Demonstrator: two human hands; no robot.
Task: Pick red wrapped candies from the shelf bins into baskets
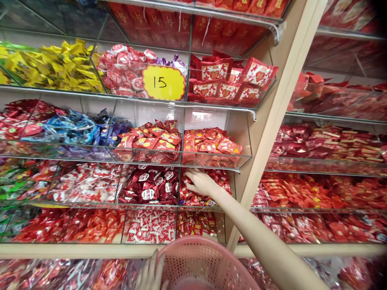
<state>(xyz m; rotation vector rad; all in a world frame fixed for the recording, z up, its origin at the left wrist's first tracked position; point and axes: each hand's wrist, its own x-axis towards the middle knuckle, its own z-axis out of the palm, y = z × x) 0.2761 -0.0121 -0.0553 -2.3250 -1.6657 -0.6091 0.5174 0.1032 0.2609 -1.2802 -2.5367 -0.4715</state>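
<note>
My right hand (202,182) reaches into a shelf bin of small red wrapped candies (222,177), its fingers stretched over the packets and the thumb apart from them. Nothing shows between the fingers, though some fingertips are hard to see. At the bottom of the view is a pink plastic basket (208,251) with a perforated wall. My left hand (151,272) grips its left rim, fingers along the side. What I see of the basket's inside holds no candy. Dark red wrapped candies (149,185) fill the bin left of my right hand.
Clear dividers and shelf fronts part the bins. Above my right hand is a shelf with red packets (211,141). A yellow price tag (163,82) reading 15 hangs higher up. A wooden upright (272,108) separates this rack from another at right.
</note>
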